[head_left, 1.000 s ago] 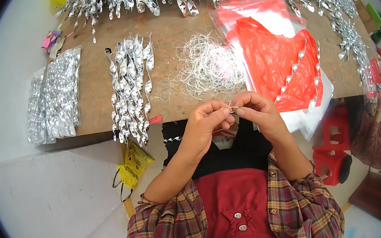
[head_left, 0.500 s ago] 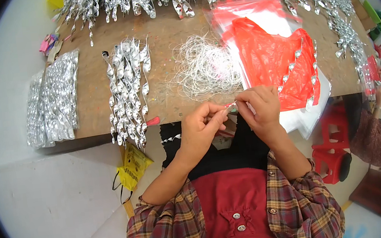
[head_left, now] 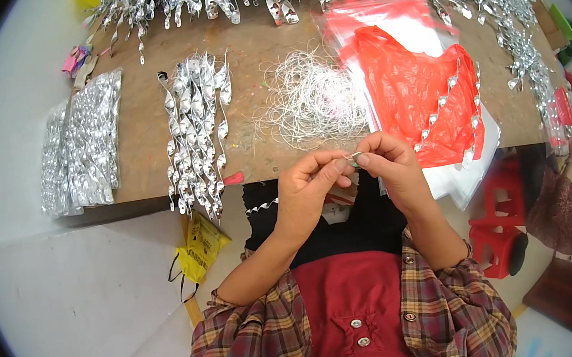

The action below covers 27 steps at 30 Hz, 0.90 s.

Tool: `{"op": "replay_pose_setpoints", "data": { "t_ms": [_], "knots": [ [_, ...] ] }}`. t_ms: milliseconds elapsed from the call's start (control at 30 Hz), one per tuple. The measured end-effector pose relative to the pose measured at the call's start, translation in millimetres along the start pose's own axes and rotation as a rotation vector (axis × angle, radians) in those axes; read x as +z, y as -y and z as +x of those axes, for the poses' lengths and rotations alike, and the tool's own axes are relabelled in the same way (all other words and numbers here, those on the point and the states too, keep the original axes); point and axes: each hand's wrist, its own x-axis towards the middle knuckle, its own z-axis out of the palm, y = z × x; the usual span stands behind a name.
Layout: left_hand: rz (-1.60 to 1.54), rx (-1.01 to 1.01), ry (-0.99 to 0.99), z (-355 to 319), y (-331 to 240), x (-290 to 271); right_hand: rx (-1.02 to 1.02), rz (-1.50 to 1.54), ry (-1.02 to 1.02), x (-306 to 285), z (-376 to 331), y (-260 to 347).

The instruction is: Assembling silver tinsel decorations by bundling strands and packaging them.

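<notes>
We see our left hand (head_left: 312, 189) and right hand (head_left: 387, 167) meet fingertip to fingertip just off the desk's (head_left: 251, 55) near edge, both pinched on a small silver piece (head_left: 354, 159) lying left-right between them, equally close to each.

Bright, even daylight all over, shadows soft and faint. Glare sparkles off the silver foil spirals (head_left: 198, 135) and the clear plastic bag (head_left: 381, 23). The worktop (head_left: 257, 48) edges bow hard in the fisheye, black vignette ringing the rim. Centre sharp, edges smeared.
</notes>
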Motion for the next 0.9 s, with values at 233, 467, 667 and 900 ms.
{"op": "replay_pose_setpoints", "data": {
  "t_ms": [233, 467, 667, 900],
  "knots": [
    [-0.001, 0.002, 0.041, 3.2, 6.2, -4.0, 0.008, 0.000, 0.068, -6.7, 0.3, -2.8],
    [0.082, -0.020, 0.052, 4.1, 5.3, -4.2, 0.007, -0.110, 0.043, -13.8, 1.4, -6.4],
    [0.336, 0.146, 0.014, 2.4, 6.2, -0.5, -0.394, -0.592, 0.077, -3.7, 6.4, 9.3],
    [0.624, 0.348, -0.080, 2.6, 5.9, 3.0, -0.617, -1.003, 0.015, -2.7, 10.6, 3.6]
  ]
}}
